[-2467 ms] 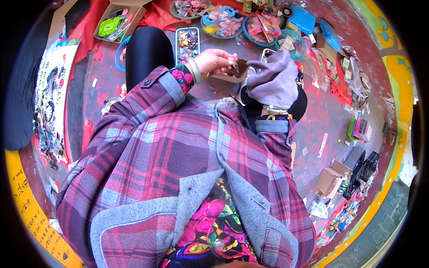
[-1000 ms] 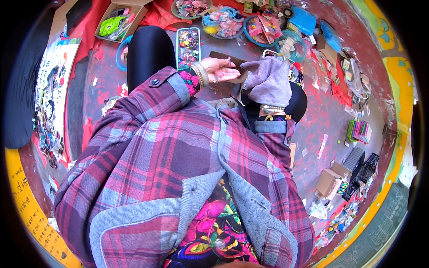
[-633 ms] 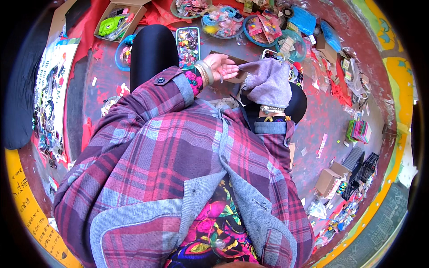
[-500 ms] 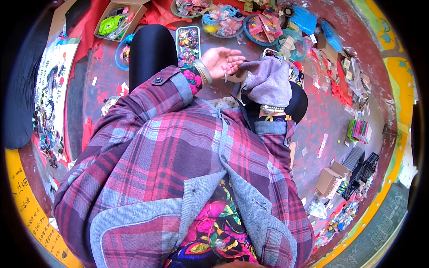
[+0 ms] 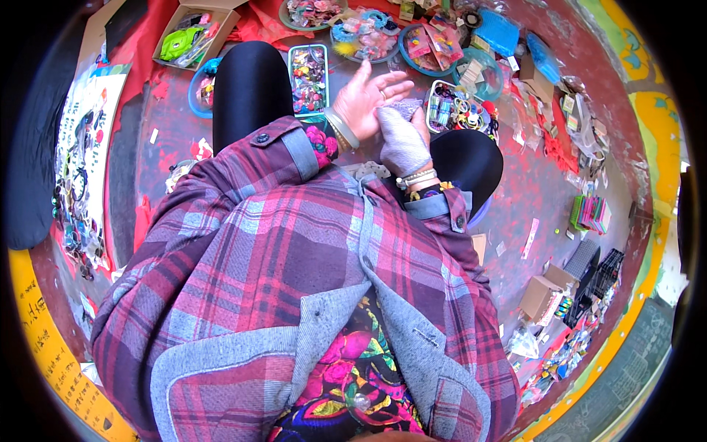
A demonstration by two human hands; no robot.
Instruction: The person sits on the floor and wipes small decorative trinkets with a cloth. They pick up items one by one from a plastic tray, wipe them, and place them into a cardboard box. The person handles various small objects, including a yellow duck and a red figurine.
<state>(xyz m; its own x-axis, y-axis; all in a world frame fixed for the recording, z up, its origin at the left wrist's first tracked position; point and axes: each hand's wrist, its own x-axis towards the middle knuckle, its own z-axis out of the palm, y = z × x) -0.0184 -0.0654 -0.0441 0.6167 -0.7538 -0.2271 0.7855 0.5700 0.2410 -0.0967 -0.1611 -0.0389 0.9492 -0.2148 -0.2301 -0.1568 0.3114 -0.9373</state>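
My left hand is palm up with its fingers spread, and nothing lies in it. A ring is on one finger and a pale bracelet circles the wrist. Close beside it, my right hand is closed on a pale lavender-grey cloth, bunched around the palm and fingers. The cloth comes near the left palm; I cannot tell whether they touch. It hides most of the right fingers. Both hands are above my lap, between my black-clad knees.
Beyond my knees stand a tray of colourful trinkets, a tray of hair ties and round basins of packaged goods. An open cardboard box is at far left. A white sheet with accessories lies left. At right are baskets and a small carton.
My right hand has moved left and up off the right knee, beside my left hand. The cloth, hanging loose before, is now bunched around it. My left fingers have spread upward.
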